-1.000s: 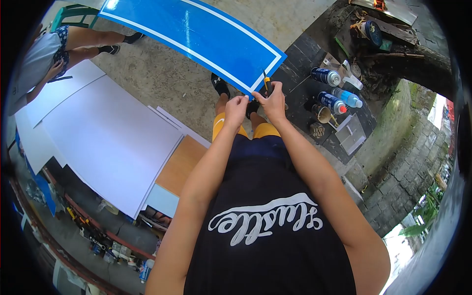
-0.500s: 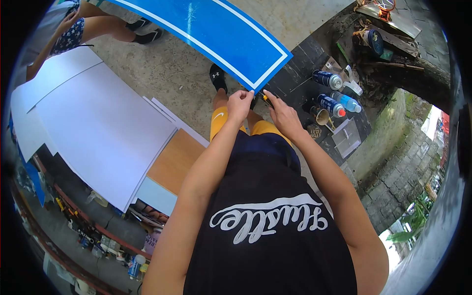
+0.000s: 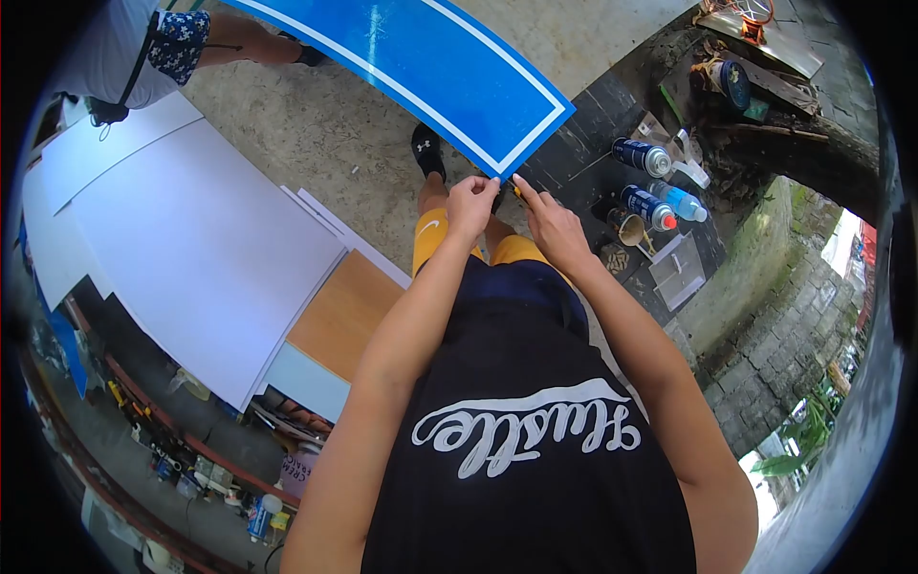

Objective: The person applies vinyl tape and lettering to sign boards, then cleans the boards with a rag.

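Observation:
A long blue sign panel with a white border line reaches down from the top of the head view, its near corner pointing at me. My left hand is closed in a pinch at that corner, thumb and fingertips on the edge. Just to the right, my right hand wraps round a small yellow and black tool, which looks like a utility knife. Its tip lies close to the panel's corner; the blade cannot be made out. Most of the tool is hidden by my fingers.
To the right, spray cans, a water bottle and an open tin rest on a dark board. Large white sheets and a brown board lie left. Another person stands at the upper left.
The person at the upper left has shifted, the legs now further right. My right fingers cover more of the yellow tool. Both hands stay at the panel's corner.

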Available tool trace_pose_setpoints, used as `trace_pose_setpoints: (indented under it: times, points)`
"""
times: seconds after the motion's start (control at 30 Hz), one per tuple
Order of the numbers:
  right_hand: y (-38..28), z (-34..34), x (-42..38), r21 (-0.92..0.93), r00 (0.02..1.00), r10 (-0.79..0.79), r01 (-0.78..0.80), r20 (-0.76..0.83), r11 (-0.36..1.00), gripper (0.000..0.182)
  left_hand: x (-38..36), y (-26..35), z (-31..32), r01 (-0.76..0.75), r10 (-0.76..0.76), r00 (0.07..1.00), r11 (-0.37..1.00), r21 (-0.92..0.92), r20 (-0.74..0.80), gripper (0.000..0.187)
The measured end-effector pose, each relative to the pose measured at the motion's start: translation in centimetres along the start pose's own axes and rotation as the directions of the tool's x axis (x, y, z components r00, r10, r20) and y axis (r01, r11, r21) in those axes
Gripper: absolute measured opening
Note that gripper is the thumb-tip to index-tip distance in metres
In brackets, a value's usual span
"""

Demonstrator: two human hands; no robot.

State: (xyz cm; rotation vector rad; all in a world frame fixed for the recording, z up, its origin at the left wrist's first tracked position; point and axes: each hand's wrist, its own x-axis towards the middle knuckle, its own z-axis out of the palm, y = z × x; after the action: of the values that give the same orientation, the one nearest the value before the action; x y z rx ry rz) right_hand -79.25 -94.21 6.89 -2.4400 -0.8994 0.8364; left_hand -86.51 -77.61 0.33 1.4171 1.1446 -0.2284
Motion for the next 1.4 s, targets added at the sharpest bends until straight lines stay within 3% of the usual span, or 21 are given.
trace_pose_setpoints:
  times: [1.4]
  points:
    - [0.0, 0.5, -0.2, -0.058, 0.999, -0.021, 0.019, -0.032, 0.998, 0.061, 0.2, 0.2, -0.3, -0.025, 0.026, 1.000, 0.999, 0.046, -0.006, 0.027]
